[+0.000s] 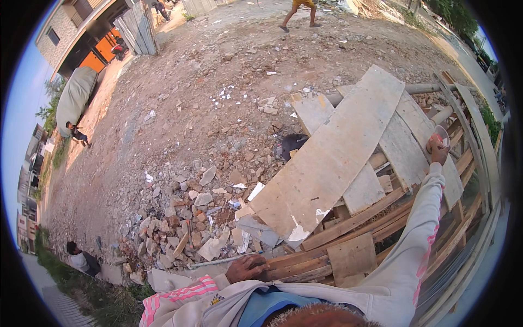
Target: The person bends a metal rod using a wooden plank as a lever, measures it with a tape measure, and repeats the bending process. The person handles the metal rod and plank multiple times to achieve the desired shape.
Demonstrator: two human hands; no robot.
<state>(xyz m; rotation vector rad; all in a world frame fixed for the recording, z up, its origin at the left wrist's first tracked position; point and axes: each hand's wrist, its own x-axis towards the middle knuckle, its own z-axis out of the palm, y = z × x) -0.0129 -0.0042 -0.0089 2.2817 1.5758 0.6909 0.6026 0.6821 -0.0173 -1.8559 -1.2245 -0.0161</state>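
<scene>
My right arm stretches far out over the wood pile. In my right hand (437,152) is a small clear plastic cup (440,132), the fingers closed round its side; something reddish shows through, either contents or fingers. Below the hand lie grey-brown boards (414,122). My left hand (246,268) rests on the end of the stacked wooden beams (297,265) close to my body, its fingers laid over the wood and holding nothing loose. A long plywood sheet (332,158) slants across the pile between my hands.
Broken bricks and rubble (180,229) cover the ground left of the pile. A dark bag-like object (292,146) sits by the plywood. One person (84,260) is at the lower left, another (78,134) beside a covered vehicle (76,101), and a walking person's legs (298,13) show at the top.
</scene>
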